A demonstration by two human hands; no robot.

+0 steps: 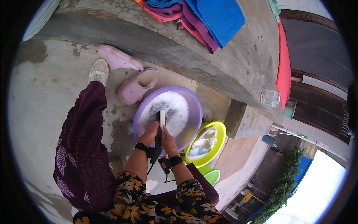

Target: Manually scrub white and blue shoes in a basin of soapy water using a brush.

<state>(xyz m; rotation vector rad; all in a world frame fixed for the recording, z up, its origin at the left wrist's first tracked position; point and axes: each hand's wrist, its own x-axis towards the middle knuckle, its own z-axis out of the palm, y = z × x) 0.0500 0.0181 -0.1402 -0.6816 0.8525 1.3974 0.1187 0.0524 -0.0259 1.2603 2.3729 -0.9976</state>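
Both my hands are over a purple plastic basin [199, 113] of foamy water [179, 107]. My right hand [169, 140] is closed around a pale, long-handled brush [162, 120], whose far end reaches over the suds. My left hand [150, 133] grips a dark, narrow item [158, 141], pressed close beside the brush. Its kind is unclear, since my fingers hide part of it. Each wrist wears a black strap with a small device and a cable.
A yellow basin [222, 134] with white shoes [205, 141] in it stands at right, a green basin [214, 175] below it. Pink clogs [138, 85] lie left of the purple basin. A concrete ledge [179, 53] bears folded coloured cloth [215, 19] and a clear plastic tub [270, 98].
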